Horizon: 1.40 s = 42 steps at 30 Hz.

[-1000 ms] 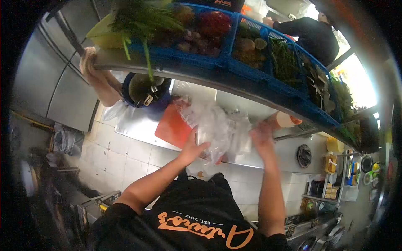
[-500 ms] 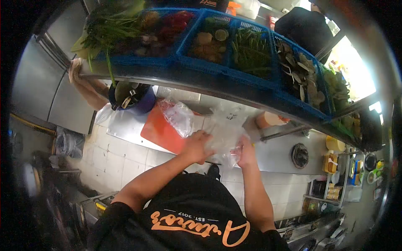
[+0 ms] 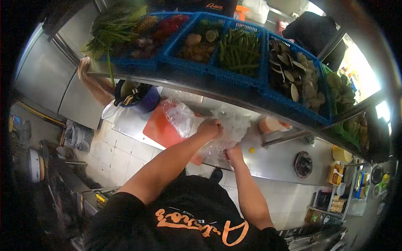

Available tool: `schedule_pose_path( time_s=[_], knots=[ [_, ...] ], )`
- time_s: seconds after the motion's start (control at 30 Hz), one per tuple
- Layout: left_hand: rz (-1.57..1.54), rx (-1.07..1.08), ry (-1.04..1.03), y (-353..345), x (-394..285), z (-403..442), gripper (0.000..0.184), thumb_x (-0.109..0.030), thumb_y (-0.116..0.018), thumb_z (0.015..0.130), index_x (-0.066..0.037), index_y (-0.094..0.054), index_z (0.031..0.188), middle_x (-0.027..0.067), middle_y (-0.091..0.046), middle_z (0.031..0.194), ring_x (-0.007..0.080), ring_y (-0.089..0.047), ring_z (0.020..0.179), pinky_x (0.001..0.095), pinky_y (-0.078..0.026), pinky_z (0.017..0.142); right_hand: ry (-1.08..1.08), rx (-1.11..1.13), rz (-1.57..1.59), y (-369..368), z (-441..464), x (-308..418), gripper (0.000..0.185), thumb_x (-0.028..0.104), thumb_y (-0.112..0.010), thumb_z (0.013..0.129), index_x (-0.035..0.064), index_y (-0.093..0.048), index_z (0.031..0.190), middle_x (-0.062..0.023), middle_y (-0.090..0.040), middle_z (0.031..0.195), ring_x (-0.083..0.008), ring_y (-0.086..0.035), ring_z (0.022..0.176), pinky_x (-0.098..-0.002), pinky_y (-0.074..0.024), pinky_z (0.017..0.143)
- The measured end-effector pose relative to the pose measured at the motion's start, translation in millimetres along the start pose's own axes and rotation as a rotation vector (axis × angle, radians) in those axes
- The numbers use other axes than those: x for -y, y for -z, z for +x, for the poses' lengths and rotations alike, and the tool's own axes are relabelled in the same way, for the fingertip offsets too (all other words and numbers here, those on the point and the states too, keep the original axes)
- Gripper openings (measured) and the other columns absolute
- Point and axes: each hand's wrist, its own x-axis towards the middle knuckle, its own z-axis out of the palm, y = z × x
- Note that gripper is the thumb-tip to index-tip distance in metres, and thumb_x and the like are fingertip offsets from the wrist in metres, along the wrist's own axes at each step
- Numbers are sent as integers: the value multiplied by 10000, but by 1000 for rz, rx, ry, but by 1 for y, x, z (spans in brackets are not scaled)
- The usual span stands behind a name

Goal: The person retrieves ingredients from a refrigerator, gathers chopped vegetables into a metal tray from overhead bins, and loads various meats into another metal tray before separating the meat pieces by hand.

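Observation:
A clear plastic bag [image 3: 235,129] is spread over the steel counter in front of me. My left hand [image 3: 210,129] is closed like a fist on its left part. Lower down and to the right, my right hand [image 3: 233,153] pinches the bag's near edge. Just left of my left hand, a second clear plastic bag [image 3: 179,119] lies crumpled on a red cutting board [image 3: 158,130]. A small round yellow thing [image 3: 251,150] rests on the counter, right of my right hand.
Overhead, a shelf holds blue baskets [image 3: 247,79] of green beans [image 3: 239,50], sliced eggplant [image 3: 287,69] and other vegetables. A blue pot [image 3: 147,102] stands at the left. Another person's arm [image 3: 94,85] reaches the shelf's left end. A dark round object [image 3: 302,164] sits right.
My left hand has moved up and right across the bag, and my right hand has shifted slightly left. The bag looks flatter and more spread. The small yellow thing now shows on the counter.

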Motion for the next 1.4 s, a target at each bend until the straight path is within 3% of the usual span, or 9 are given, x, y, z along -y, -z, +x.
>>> schedule_pose_path(
  time_s=[0.17, 0.33, 0.43, 0.47, 0.67, 0.87, 0.97, 1.1, 1.4],
  knots=[
    [-272, -242, 83, -38, 20, 11, 237, -255, -571, 890, -49, -667, 955, 186, -684, 868, 363, -660, 827, 453, -509, 738, 980, -507, -520, 0, 18, -44, 312, 232, -593, 912, 33, -625, 1149, -136, -709, 887, -291, -690, 819, -376, -542, 706],
    [-979, -125, 307, -24, 1, -17, 253, -257, -526, 957, -45, -643, 1029, 108, -660, 829, 239, -614, 709, 353, -486, 656, 538, -146, -499, 14, -31, -20, 318, 228, -675, 835, 73, -660, 1112, -187, -691, 1032, -297, -672, 983, -379, -532, 828],
    [-1390, -4, 309, -12, 3, -29, 275, -262, -483, 1002, -38, -618, 1086, 49, -609, 803, 159, -542, 659, 305, -453, 626, 677, -54, -930, 20, -31, -12, 339, 272, -679, 842, 58, -678, 1104, -187, -699, 1072, -289, -678, 1001, -391, -524, 848],
    [-1462, 23, 283, -4, 1, -31, 280, -264, -474, 1012, -35, -610, 1100, 27, -590, 792, 132, -517, 644, 289, -442, 614, 684, -81, -567, 21, -46, -1, 350, 280, -691, 826, 48, -697, 1089, -167, -710, 1052, -265, -684, 968, -379, -524, 842],
    [-554, -205, -133, -5, 5, -35, 347, -362, -594, 962, -24, -647, 1021, 37, -660, 822, 128, -604, 703, 286, -483, 652, 447, 22, -415, 34, -66, 37, 307, 238, -715, 811, 48, -702, 1051, -117, -713, 966, -213, -671, 888, -361, -525, 763],
    [-1146, 155, 178, 16, -14, -37, 359, -367, -610, 932, -47, -687, 1075, 100, -700, 950, 198, -661, 812, 330, -517, 749, 675, -100, -332, 33, -53, 28, 265, 235, -726, 816, 40, -676, 988, -107, -690, 906, -206, -673, 857, -354, -525, 712],
    [-506, 134, 56, 43, -37, -41, 304, -319, -623, 925, -44, -698, 1028, 131, -700, 865, 219, -672, 722, 339, -532, 732, 627, -186, -448, 18, -73, 50, 324, 262, -727, 823, 48, -653, 1055, -129, -692, 972, -222, -676, 887, -371, -531, 747],
    [-712, -379, 206, 10, -34, -41, 298, -330, -663, 869, -48, -694, 961, 192, -683, 798, 310, -681, 738, 393, -525, 712, 689, -346, -481, 13, -52, 28, 432, 290, -720, 832, 63, -618, 1185, -163, -684, 1086, -267, -673, 964, -410, -525, 826],
    [-1184, 100, 119, 25, -24, -41, 341, -343, -604, 955, -29, -662, 1076, 47, -695, 913, 131, -620, 813, 306, -492, 742, 755, -234, -79, 24, -41, 5, 467, 249, -679, 846, 66, -589, 1265, -169, -665, 1155, -305, -657, 1037, -418, -506, 903]
  ],
)
